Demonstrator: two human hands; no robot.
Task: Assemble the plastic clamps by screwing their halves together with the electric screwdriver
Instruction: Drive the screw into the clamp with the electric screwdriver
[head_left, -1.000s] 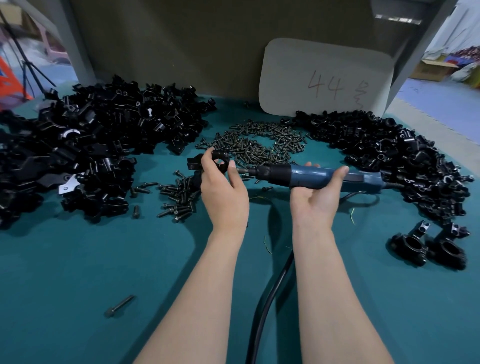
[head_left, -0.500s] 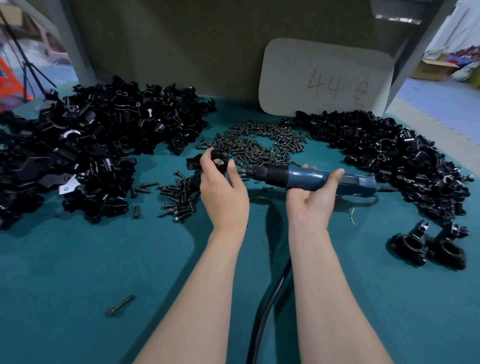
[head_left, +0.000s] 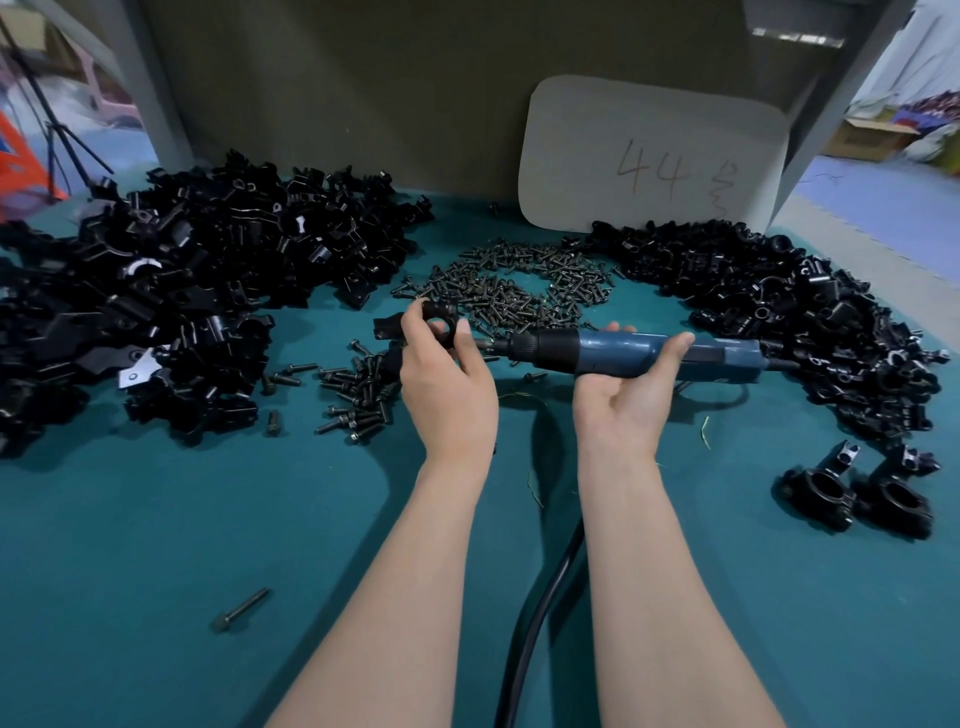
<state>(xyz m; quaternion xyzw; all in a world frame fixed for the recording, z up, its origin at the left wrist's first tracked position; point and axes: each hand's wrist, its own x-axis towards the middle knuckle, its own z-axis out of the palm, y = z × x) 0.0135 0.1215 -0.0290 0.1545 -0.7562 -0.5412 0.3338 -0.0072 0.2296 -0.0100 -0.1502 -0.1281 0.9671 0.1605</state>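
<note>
You have one electric screwdriver (head_left: 623, 353) and two assembled clamps (head_left: 821, 491) near right. Your left hand (head_left: 447, 384) pinches one clamp (head_left: 439, 314); your right hand (head_left: 623, 400) curls round the tool.

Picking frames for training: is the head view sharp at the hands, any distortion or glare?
Head view: sharp on the left hand, the black plastic clamp it pinches and the blue electric screwdriver in the right hand; straight edges bow near the borders; soft shadows on the teal table; small glints on the left black clamp heap.
</note>
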